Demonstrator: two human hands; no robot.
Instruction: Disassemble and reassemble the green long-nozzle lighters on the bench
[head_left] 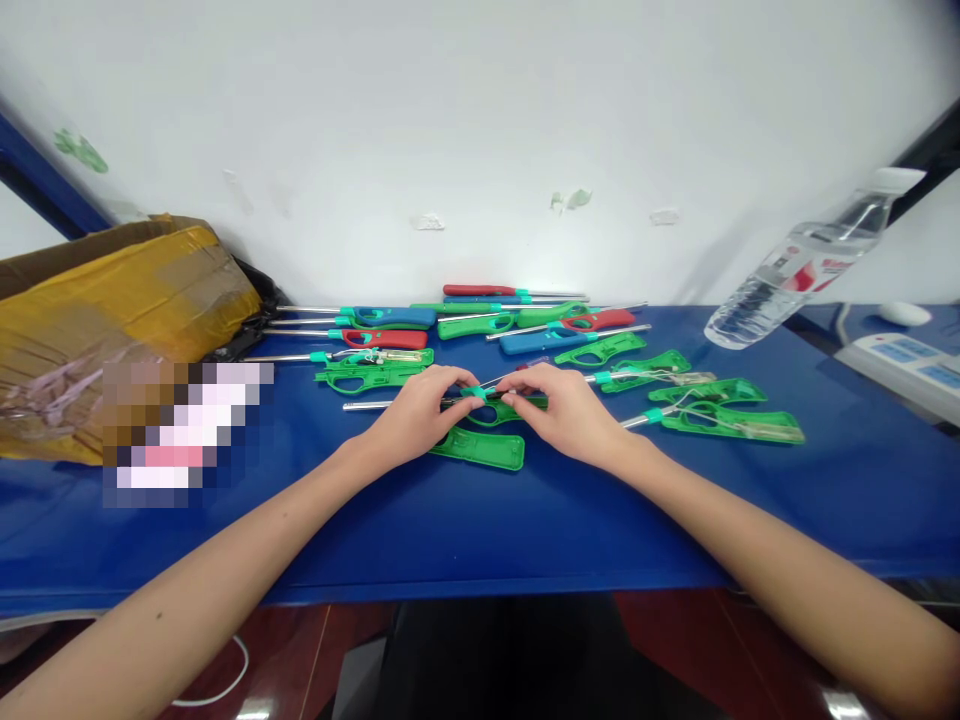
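Observation:
Close together at the middle of the blue table, my left hand (433, 408) and my right hand (555, 408) meet over a lighter. The left thumb and forefinger pinch a small teal piece (475, 394) at the lighter's neck. Right fingertips are pressed together at a small dark part beside it. Part of a green handle shell (495, 412) shows beneath the fingers, and a metal tube (367, 405) sticks out left of my left hand. Just below lies a loose green half shell (484, 448), its inside facing up.
Behind stand rows of blue, red and green lighters (386, 338). Opened green lighters (731, 422) with wires lie right. A taped box (127, 310) is left; a water bottle (799, 270) and power strip (911, 372) are right. A white wall rises behind.

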